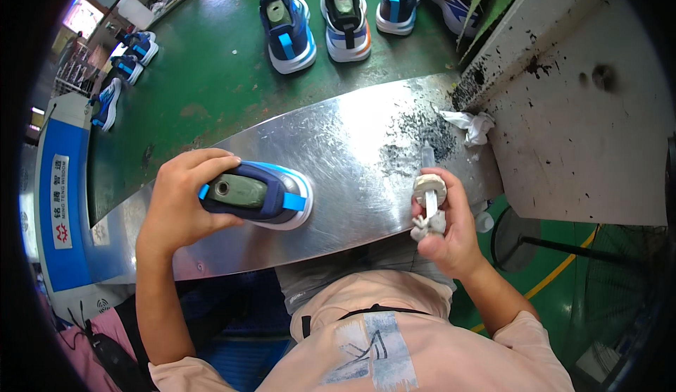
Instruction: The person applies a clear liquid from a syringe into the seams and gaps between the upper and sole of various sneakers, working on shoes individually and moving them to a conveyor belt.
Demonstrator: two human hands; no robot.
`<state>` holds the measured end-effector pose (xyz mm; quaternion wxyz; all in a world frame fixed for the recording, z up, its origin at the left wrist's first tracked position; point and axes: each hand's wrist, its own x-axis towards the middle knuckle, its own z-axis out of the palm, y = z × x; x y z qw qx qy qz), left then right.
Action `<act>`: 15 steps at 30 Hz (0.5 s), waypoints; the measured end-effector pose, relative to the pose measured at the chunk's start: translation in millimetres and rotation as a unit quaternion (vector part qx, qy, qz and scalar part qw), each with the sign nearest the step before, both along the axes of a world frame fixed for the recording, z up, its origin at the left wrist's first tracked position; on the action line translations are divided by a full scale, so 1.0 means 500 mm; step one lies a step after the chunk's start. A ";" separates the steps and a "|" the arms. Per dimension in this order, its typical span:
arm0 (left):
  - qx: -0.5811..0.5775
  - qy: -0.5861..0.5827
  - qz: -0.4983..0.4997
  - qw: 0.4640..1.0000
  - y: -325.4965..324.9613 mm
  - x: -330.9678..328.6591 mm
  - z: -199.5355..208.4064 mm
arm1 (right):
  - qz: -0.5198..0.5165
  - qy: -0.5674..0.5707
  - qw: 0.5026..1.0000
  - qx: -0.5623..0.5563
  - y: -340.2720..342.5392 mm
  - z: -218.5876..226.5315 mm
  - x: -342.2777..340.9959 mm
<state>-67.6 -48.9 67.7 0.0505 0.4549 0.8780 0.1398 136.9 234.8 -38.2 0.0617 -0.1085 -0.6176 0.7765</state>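
Observation:
My left hand (184,198) is closed around the toe end of a navy running shoe (273,173), which sits on the metal worktop with its heel to the right. The shoe has a white sole and light blue tabs, and a dark green last (241,191) fills its opening. Over the right part of the worktop, my right hand (454,226) is closed on a syringe (431,202). Its clear barrel points away from me, and its flange and plunger end are wrapped in whitish material. A gap separates the syringe from the shoe.
Beyond the metal worktop (352,131) lies a green conveyor belt (204,61) carrying several lasted shoes (345,22). A crumpled white tissue (473,126) lies by a stained grey panel (577,110) on the right. Part of a fan (605,293) stands below it.

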 end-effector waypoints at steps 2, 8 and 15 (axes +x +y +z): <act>0.038 0.030 -0.016 0.999 -0.001 0.025 -0.014 | 0.013 0.016 0.999 0.037 -0.008 0.004 0.004; 0.107 0.141 0.024 0.984 -0.025 0.160 -0.055 | 0.000 0.025 0.999 0.040 0.001 -0.015 -0.007; 0.122 0.151 0.038 0.980 -0.036 0.176 -0.072 | 0.029 0.022 0.996 0.084 -0.047 -0.020 -0.074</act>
